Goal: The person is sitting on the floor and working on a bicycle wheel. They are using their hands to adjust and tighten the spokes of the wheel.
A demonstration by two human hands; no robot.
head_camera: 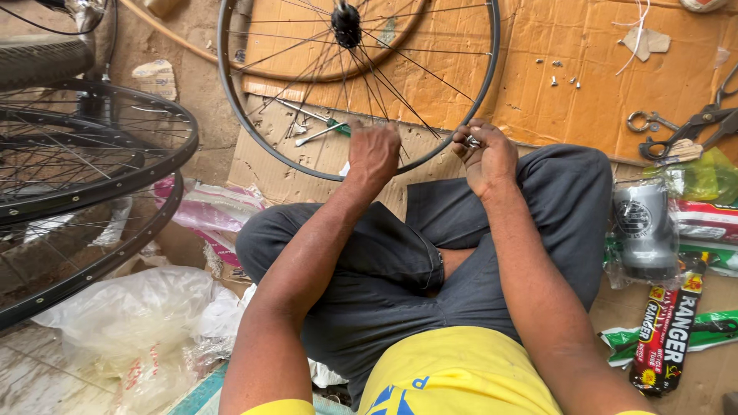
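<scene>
Wheel: bicycle wheel rim (265,137), spoked to its hub (346,23), upright on cardboard (584,84) before the seated person's knees.
Left hand (374,152): closed around the rim's lower edge.
Right hand (484,157): fingers pinched on a small metal part (472,141) at the rim.
Progress: spokes laced; judged mid-adjustment, remainder not shown.
Nearby: screwdriver (323,132), scissors (692,129), loose spoke nipples (565,78).

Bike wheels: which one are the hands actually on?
The spoked wheel standing on the cardboard ahead of the knees. The left hand and right hand are both at its lower rim. The two wheels stacked at far left are untouched.
</scene>
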